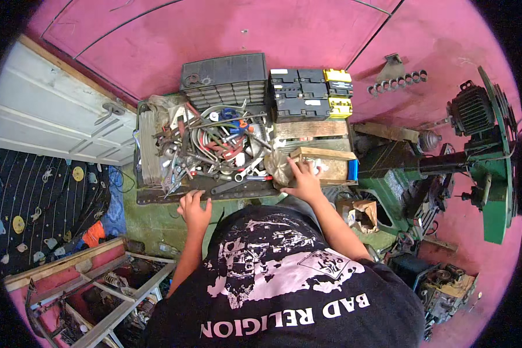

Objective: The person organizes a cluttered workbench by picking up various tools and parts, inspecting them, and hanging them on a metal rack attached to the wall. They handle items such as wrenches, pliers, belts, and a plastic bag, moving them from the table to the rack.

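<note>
My left hand (194,209) rests at the front edge of the workbench (214,197), its fingers apart and nothing in them. Farther right, my right hand (303,182) reaches over the bench with fingers stretched out, beside a crumpled clear plastic bag (279,168). Whether its fingertips touch the bag cannot be made out. Just past that hand lies a shallow wooden tray (322,153) with a blue piece (352,170) at its right end. Left of the bag, a combination wrench (238,176) lies among a heap of tools, hoses and clamps (217,139).
A dark drawer cabinet (223,78) stands at the back, next to several black batteries (300,95) and yellow-topped ones (339,93). A green machine (388,174) with a motor (472,107) is on the right. A metal frame (113,293) lies at lower left, below a white door (58,104).
</note>
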A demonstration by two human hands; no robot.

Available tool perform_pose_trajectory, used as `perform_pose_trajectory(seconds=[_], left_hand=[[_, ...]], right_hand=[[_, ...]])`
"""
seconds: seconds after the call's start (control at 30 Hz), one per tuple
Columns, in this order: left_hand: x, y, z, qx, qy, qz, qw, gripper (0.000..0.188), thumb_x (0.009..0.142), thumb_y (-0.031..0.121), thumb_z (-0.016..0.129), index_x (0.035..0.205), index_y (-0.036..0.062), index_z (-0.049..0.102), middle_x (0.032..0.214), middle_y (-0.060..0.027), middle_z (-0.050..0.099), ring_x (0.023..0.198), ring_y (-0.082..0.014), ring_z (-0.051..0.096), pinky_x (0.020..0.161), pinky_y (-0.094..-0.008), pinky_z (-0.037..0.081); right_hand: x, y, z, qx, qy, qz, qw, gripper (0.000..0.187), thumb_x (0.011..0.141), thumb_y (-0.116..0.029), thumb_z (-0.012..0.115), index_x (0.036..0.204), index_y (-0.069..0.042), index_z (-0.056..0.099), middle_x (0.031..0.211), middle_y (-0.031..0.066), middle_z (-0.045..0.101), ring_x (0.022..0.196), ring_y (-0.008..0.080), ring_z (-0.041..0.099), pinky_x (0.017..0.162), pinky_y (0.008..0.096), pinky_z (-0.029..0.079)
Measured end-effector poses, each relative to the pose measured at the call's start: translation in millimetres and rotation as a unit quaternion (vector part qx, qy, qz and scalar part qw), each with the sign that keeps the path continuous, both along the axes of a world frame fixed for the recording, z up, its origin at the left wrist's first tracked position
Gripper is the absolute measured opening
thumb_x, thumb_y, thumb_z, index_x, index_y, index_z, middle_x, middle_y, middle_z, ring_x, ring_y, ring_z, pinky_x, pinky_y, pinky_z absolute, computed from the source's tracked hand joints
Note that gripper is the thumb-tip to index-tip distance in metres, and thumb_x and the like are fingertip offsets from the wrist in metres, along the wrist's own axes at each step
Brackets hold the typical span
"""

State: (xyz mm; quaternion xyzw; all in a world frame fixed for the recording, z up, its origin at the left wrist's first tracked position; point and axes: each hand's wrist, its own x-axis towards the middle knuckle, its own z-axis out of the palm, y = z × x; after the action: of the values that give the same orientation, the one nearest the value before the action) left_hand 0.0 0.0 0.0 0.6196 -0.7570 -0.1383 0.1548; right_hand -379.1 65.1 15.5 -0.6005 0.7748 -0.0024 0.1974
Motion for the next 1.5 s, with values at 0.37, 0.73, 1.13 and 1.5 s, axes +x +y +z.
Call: perform_pose_trajectory(seconds=[0.37, 0.73, 1.13, 1.5], left_hand=[[0, -26, 13, 0.108, 0.07, -0.131, 0.983, 0.042, 0.083, 0.032, 0.077, 0.122, 0.0182, 0.069, 0.123, -0.0034, 0.067, 0.116, -0.0317, 0.057, 0.095, -0.0536, 0.041], [-130, -65, -17, 0.304, 0.295, -0.218, 0.879, 0.056, 0.096, 0.032, 0.07, 0.14, 0.0001, 0.057, 0.11, -0.0188, 0.075, 0.093, -0.0241, 0.072, 0.085, -0.0353, 0.055], [-178, -52, 8, 0.266, 0.357, -0.159, 0.882, 0.033, 0.089, 0.026, 0.077, 0.102, -0.0027, 0.069, 0.09, -0.017, 0.074, 0.08, -0.0266, 0.072, 0.073, -0.0362, 0.055], [-185, -45, 47, 0.228, 0.361, -0.138, 0.894, 0.017, 0.086, 0.016, 0.08, 0.092, 0.0018, 0.073, 0.078, -0.0083, 0.073, 0.063, -0.014, 0.063, 0.064, -0.0295, 0.052]], right_hand=[[60, -10, -13, -0.181, -0.002, -0.045, 0.982, 0.042, 0.069, -0.013, 0.078, 0.11, -0.02, 0.073, 0.104, 0.0024, 0.072, 0.113, 0.0266, 0.057, 0.102, 0.0617, 0.031], [79, -13, 12, -0.285, -0.037, 0.016, 0.958, 0.037, 0.081, -0.03, 0.078, 0.117, -0.021, 0.073, 0.103, -0.0003, 0.071, 0.108, 0.0252, 0.057, 0.097, 0.0574, 0.032], [58, -6, -12, -0.302, -0.216, -0.183, 0.91, 0.024, 0.085, -0.019, 0.076, 0.108, -0.019, 0.072, 0.092, -0.003, 0.075, 0.1, 0.0243, 0.064, 0.097, 0.0522, 0.03], [22, -13, 25, -0.263, -0.241, -0.062, 0.932, 0.018, 0.08, -0.025, 0.08, 0.089, -0.011, 0.072, 0.083, 0.0064, 0.068, 0.081, 0.0232, 0.063, 0.082, 0.0394, 0.043]])
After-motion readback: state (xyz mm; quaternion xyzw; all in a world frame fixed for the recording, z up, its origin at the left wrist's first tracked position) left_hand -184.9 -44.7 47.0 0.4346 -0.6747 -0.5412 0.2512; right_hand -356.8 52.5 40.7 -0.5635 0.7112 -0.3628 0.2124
